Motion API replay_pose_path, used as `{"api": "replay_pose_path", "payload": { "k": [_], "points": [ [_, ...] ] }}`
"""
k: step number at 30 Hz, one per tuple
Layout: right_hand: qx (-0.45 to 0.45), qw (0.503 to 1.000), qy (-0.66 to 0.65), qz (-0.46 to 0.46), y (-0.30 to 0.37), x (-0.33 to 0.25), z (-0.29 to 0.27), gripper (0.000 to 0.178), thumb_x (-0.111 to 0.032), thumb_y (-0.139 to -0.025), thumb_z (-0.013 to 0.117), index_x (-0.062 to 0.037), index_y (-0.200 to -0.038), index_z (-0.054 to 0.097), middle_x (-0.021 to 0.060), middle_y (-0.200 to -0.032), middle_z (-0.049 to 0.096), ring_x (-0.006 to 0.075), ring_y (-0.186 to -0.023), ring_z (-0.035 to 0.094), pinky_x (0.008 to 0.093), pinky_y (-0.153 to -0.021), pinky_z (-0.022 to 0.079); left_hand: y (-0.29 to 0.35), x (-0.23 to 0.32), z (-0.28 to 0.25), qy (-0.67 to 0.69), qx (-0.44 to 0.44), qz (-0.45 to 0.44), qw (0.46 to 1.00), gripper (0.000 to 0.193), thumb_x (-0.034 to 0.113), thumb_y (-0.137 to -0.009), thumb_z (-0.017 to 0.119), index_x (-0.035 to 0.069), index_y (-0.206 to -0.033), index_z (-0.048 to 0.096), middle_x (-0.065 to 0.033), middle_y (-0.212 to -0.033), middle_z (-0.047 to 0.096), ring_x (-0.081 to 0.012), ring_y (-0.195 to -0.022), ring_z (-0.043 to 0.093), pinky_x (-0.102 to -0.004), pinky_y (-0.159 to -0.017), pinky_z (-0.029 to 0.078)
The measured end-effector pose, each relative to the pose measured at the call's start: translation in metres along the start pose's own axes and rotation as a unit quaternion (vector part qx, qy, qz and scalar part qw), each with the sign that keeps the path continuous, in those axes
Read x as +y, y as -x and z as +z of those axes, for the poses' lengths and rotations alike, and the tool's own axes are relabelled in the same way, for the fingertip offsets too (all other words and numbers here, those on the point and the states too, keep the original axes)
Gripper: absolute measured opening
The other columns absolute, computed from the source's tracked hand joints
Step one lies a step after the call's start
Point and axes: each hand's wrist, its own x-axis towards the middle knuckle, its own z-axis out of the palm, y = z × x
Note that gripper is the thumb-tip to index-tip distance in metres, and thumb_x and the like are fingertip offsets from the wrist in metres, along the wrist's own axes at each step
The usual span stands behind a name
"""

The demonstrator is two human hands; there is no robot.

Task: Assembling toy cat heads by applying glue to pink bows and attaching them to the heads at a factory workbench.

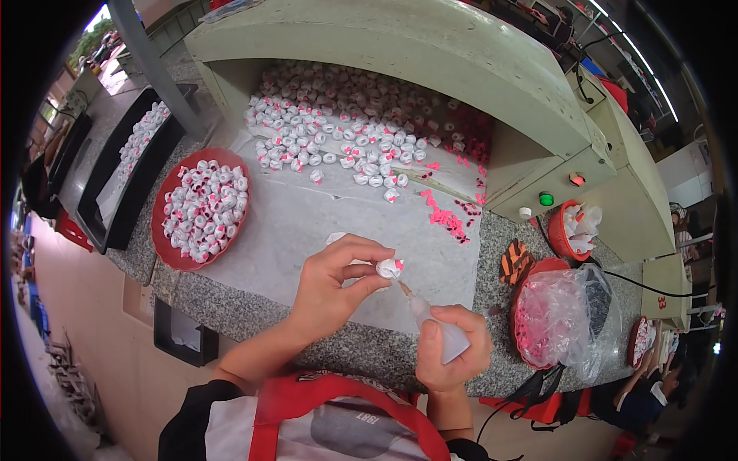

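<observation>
White piece: small, rounded, pink-marked (389, 268); held up over the white paper sheet (261, 223), R of sheet's middle, toward counter's (492, 303) near edge.
L grip (338, 275): thumb + fingertips clamped on piece from its L side.
R grip (460, 342): wrapped round translucent squeeze bottle (427, 311), thumb up along its side.
Bottle axis: slanted, base low R, thin nozzle (404, 289) pointing up-L at piece.
Nozzle vs piece: tip was at piece's lower-R side, v. close; contact or small gap, couldn't tell.
Nearer hand: L, w/ piece right in its fingers; R sat lower & to the R, only nozzle got near.
Counter far side: heap of similar white pieces (369, 154), spreading back under pale green cabinet (400, 34).
Sheet's R edge: loose pink bits (442, 219).
Sheet's L edge: red bowl (181, 263) heaped w/ more white pieces.
Counter R side: pinkish-red bowl (517, 330), partly under clear plastic (561, 300).
</observation>
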Motion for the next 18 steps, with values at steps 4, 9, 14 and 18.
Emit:
{"api": "replay_pose_path", "payload": {
  "k": [4, 9, 14, 18],
  "points": [
    [-0.013, 1.000, 0.003, -0.021, -0.0048, 0.0004, 0.0016, 0.020, 0.000, -0.067, 0.061, 0.0024, -0.085, 0.053, 0.0099, -0.070, 0.060, 0.0208, -0.051, 0.056, 0.0281, -0.047, 0.045, -0.0002, -0.0004, -0.0009, 0.011, -0.011, -0.004, 1.000, 0.028, -0.010, -0.073, 0.058, -0.002, -0.099, 0.057, -0.0110, -0.102, 0.050, -0.0184, -0.093, 0.055, -0.0281, -0.080, 0.050],
    [-0.006, 0.999, -0.018, -0.026, -0.0012, 0.0002, -0.0023, 0.022, 0.001, -0.065, 0.061, 0.0024, -0.085, 0.053, 0.0095, -0.068, 0.060, 0.0192, -0.048, 0.054, 0.0272, -0.044, 0.043, -0.0036, 0.0046, -0.0012, 0.107, -0.007, -0.103, 0.989, 0.029, -0.014, -0.069, 0.059, -0.005, -0.096, 0.055, -0.0127, -0.099, 0.054, -0.0195, -0.092, 0.056, -0.0290, -0.079, 0.049],
    [-0.004, 0.999, -0.012, -0.036, -0.0009, 0.0023, -0.0042, 0.023, 0.001, -0.064, 0.061, 0.0027, -0.086, 0.052, 0.0101, -0.069, 0.060, 0.0191, -0.046, 0.053, 0.0270, -0.043, 0.043, -0.0033, 0.0029, -0.0032, 0.135, -0.015, -0.129, 0.982, 0.032, -0.013, -0.068, 0.060, -0.003, -0.097, 0.055, -0.0122, -0.098, 0.056, -0.0190, -0.092, 0.057, -0.0291, -0.079, 0.049],
    [0.002, 0.999, -0.021, -0.027, -0.0001, 0.0024, -0.0050, 0.023, 0.001, -0.065, 0.061, 0.0026, -0.086, 0.052, 0.0101, -0.070, 0.060, 0.0192, -0.046, 0.054, 0.0272, -0.044, 0.044, -0.0032, 0.0014, -0.0045, 0.138, -0.025, -0.131, 0.981, 0.033, -0.013, -0.067, 0.061, -0.003, -0.098, 0.054, -0.0126, -0.099, 0.057, -0.0189, -0.093, 0.057, -0.0289, -0.079, 0.049]
  ]
}}
